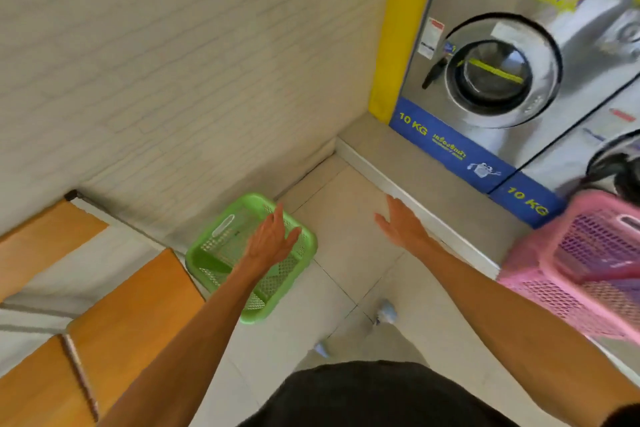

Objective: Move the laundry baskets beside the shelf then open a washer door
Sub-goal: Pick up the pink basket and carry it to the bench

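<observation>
The shelf point(104, 305), wood boards on a thin frame, fills the left; the green basket point(221, 253), empty and latticed, sits on the floor just beside it, near the wall; the left hand point(272, 239) hovers over its rim, fingers spread, gripping nothing; the right hand point(401, 225) is likewise spread and empty above bare tile; the washer point(485, 73) stands behind, its round door point(498, 76) shut; the pink basket point(588, 270), at far right on the step by the washers, seems unmoved; light plastic, it may tip if grabbed one-handed.
</observation>
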The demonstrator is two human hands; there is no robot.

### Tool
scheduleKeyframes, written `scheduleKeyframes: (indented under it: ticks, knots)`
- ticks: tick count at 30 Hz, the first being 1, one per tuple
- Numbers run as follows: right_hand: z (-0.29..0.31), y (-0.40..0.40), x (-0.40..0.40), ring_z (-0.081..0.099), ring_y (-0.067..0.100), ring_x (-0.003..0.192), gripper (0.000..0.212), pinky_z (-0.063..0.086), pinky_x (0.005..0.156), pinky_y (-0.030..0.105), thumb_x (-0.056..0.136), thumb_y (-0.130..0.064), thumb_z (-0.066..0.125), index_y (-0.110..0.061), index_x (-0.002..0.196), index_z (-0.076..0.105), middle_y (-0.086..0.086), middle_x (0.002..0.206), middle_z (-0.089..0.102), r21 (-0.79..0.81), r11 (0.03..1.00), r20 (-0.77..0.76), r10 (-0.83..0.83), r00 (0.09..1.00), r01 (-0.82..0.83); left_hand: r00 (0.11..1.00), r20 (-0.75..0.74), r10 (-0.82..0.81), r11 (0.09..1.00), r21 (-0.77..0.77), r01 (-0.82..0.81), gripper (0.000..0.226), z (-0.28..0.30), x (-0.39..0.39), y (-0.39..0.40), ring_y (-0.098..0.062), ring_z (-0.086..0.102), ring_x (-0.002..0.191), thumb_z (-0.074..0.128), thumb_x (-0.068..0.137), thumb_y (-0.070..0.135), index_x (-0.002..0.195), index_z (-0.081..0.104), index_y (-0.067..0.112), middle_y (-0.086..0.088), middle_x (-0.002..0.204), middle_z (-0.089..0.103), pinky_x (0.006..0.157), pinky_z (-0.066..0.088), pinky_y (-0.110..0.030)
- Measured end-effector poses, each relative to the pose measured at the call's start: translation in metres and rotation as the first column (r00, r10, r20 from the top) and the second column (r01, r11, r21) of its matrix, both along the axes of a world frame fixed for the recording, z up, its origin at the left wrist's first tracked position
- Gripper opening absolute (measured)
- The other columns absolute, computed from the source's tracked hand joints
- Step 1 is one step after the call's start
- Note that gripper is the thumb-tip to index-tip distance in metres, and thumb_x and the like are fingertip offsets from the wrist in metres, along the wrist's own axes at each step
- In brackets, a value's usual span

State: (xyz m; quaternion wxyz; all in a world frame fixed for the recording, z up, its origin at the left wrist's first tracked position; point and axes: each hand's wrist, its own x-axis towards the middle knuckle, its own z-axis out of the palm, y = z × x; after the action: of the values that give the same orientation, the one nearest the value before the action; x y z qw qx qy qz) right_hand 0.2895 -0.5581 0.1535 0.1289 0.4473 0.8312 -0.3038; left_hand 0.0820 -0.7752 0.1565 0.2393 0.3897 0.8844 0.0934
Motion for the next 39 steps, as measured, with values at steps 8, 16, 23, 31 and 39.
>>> scheduleKeyframes:
  ticks: [8,16,23,31,39]
  knots:
    - [-0.002,0.051,0.155,0.023,0.034,0.149,0.070,0.027,0.118,0.051,0.104,-0.052,0.035,-0.011,0.159,0.019,0.012,0.162,0.026,0.053,0.980,0.087,-0.194,0.977,0.190,0.932,-0.031,-0.360,0.928,-0.114,0.355,0.081,0.004,0.098,0.124,-0.036,0.044,0.134,0.036,0.100,0.057,0.158,0.009,0.007,-0.021,0.148,0.043,0.108,0.038,-0.049]
    - [0.002,0.125,0.332,0.029,0.037,0.146,0.068,0.029,0.116,0.054,0.101,-0.056,0.038,-0.010,0.151,0.035,0.014,0.157,0.037,0.084,0.907,0.102,-0.421,0.901,0.413,0.735,-0.143,-0.663,0.743,-0.242,0.624,0.079,-0.003,0.242,0.275,-0.034,0.045,0.132,0.031,0.098,0.063,0.156,0.018,0.011,-0.015,0.148,0.045,0.108,0.035,-0.049]
    - [-0.002,0.187,0.474,0.031,0.036,0.146,0.061,0.028,0.115,0.064,0.101,-0.054,0.040,-0.017,0.149,0.038,0.009,0.158,0.037,0.086,0.844,0.115,-0.536,0.836,0.529,0.588,-0.185,-0.788,0.616,-0.228,0.754,0.075,-0.004,0.359,0.399,-0.032,0.044,0.133,0.034,0.098,0.062,0.153,0.026,0.012,-0.014,0.146,0.048,0.107,0.034,-0.047]
    - [-0.031,0.264,0.549,0.037,0.040,0.140,0.060,0.032,0.111,0.065,0.100,-0.051,0.046,-0.013,0.145,0.040,0.015,0.150,0.045,0.040,0.745,0.140,-0.664,0.735,0.665,0.581,-0.046,-0.812,0.580,-0.164,0.798,0.074,-0.033,0.438,0.501,-0.035,0.042,0.133,0.041,0.098,0.056,0.153,0.024,0.010,-0.016,0.146,0.044,0.104,0.036,-0.047]
    - [-0.081,0.327,0.604,0.046,0.041,0.134,0.063,0.040,0.108,0.053,0.100,-0.039,0.054,-0.001,0.147,0.038,0.023,0.148,0.045,0.031,0.567,0.147,-0.817,0.557,0.823,0.549,0.033,-0.835,0.538,-0.166,0.827,0.073,-0.093,0.484,0.594,-0.036,0.042,0.131,0.045,0.099,0.049,0.154,0.020,0.008,-0.017,0.147,0.041,0.102,0.040,-0.049]
